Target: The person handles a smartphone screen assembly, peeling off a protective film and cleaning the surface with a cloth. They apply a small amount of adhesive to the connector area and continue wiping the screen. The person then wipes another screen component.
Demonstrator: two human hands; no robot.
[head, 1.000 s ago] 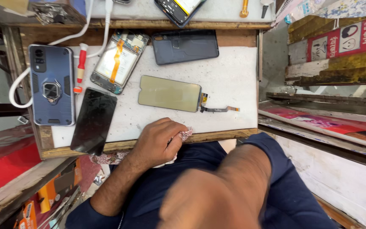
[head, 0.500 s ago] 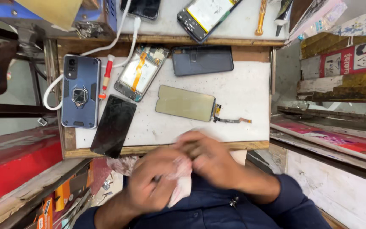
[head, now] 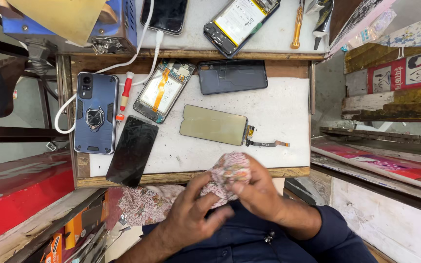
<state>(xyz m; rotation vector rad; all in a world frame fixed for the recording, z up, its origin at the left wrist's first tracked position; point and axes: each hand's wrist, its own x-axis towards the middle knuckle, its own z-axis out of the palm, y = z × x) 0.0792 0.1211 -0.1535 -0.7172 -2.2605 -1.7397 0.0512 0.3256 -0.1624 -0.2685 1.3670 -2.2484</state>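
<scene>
Both hands meet at the near edge of the worktop (head: 278,92), bunching a floral cloth (head: 227,171), pink-and-white patterned and crumpled into a ball. The left hand (head: 191,214) has its fingers (head: 215,214) loosely curled under the cloth; the right hand (head: 259,192) closes its fingers over the top of it.

Farther back, from the left: a blue phone in a ring case (head: 94,119), a red-handled screwdriver (head: 124,95), a black glass panel (head: 132,150) overhanging the edge, an opened phone with an orange ribbon (head: 164,91), a detached display with flex cable (head: 214,125) just beyond the cloth, and a dark back cover (head: 232,76).
</scene>
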